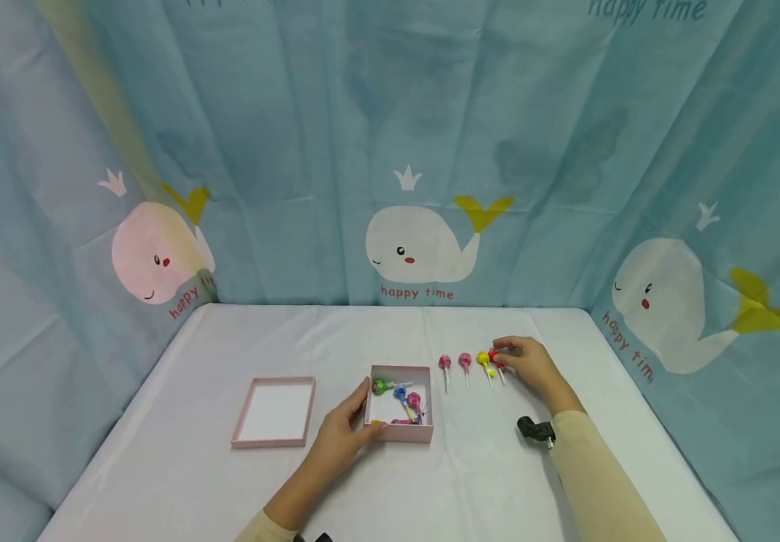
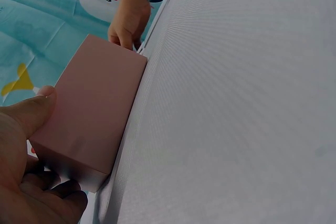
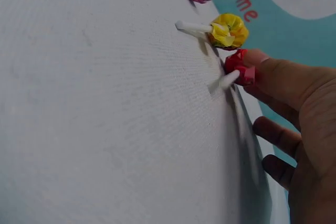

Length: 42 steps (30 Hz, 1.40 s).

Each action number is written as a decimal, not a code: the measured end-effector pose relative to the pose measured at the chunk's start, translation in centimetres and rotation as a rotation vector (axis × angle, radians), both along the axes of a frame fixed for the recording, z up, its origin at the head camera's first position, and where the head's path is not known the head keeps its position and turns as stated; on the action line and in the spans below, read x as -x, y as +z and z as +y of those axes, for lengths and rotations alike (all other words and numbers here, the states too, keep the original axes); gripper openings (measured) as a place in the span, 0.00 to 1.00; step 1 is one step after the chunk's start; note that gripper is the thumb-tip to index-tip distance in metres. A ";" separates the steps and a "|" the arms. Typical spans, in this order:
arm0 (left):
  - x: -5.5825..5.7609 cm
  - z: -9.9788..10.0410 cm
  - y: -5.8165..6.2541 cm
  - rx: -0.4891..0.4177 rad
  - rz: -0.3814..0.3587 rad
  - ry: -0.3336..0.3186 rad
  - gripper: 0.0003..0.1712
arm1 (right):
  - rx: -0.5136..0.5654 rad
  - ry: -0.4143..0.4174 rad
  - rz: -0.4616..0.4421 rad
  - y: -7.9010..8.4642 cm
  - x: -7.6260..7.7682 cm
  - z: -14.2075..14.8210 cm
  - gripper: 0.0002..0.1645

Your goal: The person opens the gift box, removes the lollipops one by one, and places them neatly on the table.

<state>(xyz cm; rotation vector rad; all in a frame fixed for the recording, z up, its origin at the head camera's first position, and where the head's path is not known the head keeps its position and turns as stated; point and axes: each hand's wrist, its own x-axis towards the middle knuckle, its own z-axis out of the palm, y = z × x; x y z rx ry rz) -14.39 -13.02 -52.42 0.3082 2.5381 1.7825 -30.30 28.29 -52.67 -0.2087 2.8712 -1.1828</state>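
At the pink box (image 1: 409, 434), my left hand (image 1: 339, 433) grips the near left corner, thumb on the front wall and fingers along the left side. Inside the box lie a green lollipop (image 1: 379, 386), a blue lollipop (image 1: 400, 393), a pink lollipop (image 1: 414, 400) and others partly hidden by the front wall. My right hand (image 1: 532, 365) pinches the head of a red lollipop (image 3: 235, 62) between thumb and forefinger, its white stick pointing toward me. Just left of it lies a yellow lollipop (image 3: 229, 31), with two pink lollipops farther left in the row.
A shallow pink lid (image 1: 275, 410) with a white inside lies left of the box. White cloth (image 1: 471, 482) covers the table. Blue curtains (image 1: 295, 226) with whale prints hang behind and at both sides. A black device (image 1: 535, 429) is strapped at the right wrist.
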 end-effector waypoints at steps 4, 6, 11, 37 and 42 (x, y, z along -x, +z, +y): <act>0.2 0.0 0.1 -0.002 0.005 -0.002 0.54 | -0.029 -0.005 -0.012 0.3 0.2 0.1 0.19; 0.2 0.0 0.0 -0.003 0.001 -0.001 0.54 | -0.042 -0.015 -0.019 0.5 0.1 0.2 0.19; 0.2 0.0 -0.2 0.003 -0.006 0.000 0.54 | -0.043 -0.043 -0.029 0.7 -0.5 0.6 0.20; 0.1 0.0 -0.2 0.007 0.000 0.000 0.54 | -0.046 -0.037 0.038 2.4 -0.9 0.2 0.23; 0.1 0.0 -0.1 0.018 0.005 0.000 0.54 | -0.059 -0.005 0.099 3.9 -0.8 -0.5 0.21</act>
